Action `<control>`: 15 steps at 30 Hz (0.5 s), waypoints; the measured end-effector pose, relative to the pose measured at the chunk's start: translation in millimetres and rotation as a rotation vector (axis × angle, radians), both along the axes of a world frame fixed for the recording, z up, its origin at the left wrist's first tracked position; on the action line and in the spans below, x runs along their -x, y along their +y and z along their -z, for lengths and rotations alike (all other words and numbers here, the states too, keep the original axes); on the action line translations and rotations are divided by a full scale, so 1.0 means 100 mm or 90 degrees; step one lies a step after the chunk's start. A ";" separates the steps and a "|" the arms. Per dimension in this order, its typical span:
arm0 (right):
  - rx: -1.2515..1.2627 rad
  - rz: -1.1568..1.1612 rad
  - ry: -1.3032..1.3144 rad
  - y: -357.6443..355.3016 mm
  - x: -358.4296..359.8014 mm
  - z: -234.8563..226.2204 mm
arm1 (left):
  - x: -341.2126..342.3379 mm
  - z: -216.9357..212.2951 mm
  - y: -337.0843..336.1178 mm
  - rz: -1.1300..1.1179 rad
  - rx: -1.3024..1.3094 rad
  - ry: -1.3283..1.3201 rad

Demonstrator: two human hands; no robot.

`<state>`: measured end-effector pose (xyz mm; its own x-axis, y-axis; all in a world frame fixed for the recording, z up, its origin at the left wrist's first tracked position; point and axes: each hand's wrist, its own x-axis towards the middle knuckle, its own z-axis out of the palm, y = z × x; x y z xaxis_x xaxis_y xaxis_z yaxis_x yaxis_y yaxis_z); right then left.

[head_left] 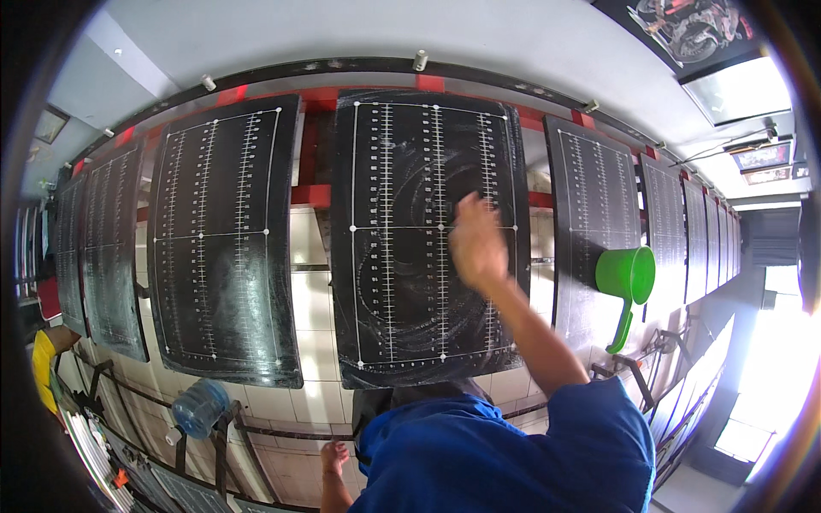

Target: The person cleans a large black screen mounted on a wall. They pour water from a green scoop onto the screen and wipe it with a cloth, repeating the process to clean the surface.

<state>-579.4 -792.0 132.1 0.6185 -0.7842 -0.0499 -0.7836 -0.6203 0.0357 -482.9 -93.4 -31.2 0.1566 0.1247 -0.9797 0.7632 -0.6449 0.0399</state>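
My right hand [479, 244] is over the middle black board [410, 291], right of its centre line. Motion smears its fingers, so I cannot tell whether they hold anything. White ruled lines and tick scales cover the board, with pale curved streaks across its dark surface. Low in the view, my left hand [334, 456] hangs away from the boards, near my blue shirt. Its fingers look curled, with nothing visible in them. A green dipper [624, 274] with a long handle rests on the neighbouring board [590, 197] to the right.
Similar marked boards stand in a row on a red frame [312, 197], including a large one [227, 248] to the left. A blue translucent water jug [200, 409] is at lower left by dark metal racks. Yellow cloth [44, 372] shows at the far left.
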 end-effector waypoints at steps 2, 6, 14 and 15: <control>0.170 0.115 -0.179 -1.03 0.33 0.31 | 0.12 -0.20 -0.07 0.002 -0.020 0.008; 0.211 0.222 -0.271 -2.11 -0.66 0.36 | 0.03 -0.15 -0.18 0.176 0.091 -0.004; -0.142 -0.323 -0.080 1.00 -0.98 -0.25 | -0.05 -0.05 -0.55 -0.018 0.188 -0.147; -0.170 -0.354 -0.094 1.23 -0.75 -0.21 | -0.12 -0.01 -0.56 -0.047 0.192 -0.157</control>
<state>-504.7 -669.1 153.1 0.9451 -0.3161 -0.0830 -0.3268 -0.9084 -0.2607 -470.6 -149.1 -29.9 0.3935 -0.1433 -0.9081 0.7508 -0.5200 0.4073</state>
